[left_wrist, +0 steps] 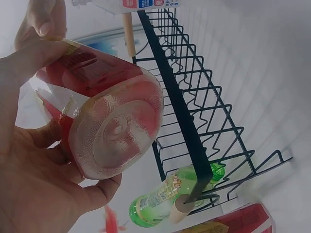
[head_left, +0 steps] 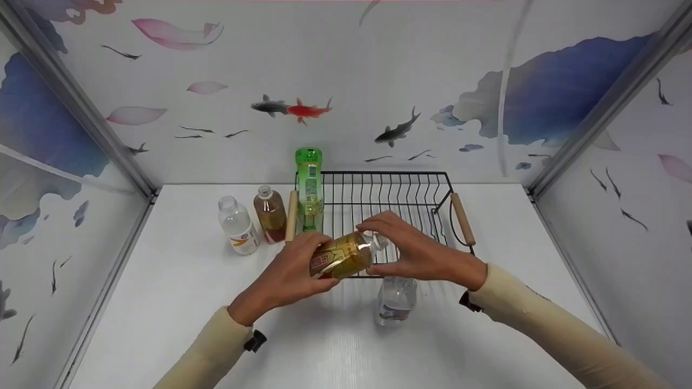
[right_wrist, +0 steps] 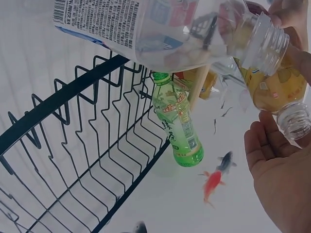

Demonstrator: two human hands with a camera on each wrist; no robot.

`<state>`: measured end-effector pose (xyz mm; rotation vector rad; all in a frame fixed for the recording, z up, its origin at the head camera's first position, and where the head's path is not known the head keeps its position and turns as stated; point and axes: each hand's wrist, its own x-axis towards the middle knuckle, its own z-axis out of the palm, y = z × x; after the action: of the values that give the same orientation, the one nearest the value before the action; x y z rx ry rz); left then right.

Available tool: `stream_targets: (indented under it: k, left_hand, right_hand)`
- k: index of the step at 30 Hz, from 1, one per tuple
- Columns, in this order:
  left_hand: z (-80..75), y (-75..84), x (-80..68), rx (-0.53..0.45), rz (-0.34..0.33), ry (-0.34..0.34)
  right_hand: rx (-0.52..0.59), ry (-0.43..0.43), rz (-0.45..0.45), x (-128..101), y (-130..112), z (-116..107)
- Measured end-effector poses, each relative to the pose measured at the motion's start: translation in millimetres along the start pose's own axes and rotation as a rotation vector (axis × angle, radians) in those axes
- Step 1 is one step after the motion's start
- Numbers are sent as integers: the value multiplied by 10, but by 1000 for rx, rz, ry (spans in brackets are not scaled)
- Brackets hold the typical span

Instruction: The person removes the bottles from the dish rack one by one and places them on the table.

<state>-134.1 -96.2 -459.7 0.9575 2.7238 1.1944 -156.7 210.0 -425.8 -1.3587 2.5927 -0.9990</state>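
You held the amber tea bottle (head_left: 343,255) sideways, left hand (head_left: 289,275) clamped on its base, right hand (head_left: 416,251) fingers around its uncapped neck; tilting further risked spilling.

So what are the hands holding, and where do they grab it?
Both hold one amber bottle, tipped on its side. The left hand grips its bottom end; the right hand has its fingers at the open, capless neck.
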Motion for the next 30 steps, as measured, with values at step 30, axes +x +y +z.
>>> stream_targets:
  k: [30]
  left_hand:
    - [494,-269,-604,-383,11,92]
  right_hand:
    - [-8,49,78,-150,214,-3]
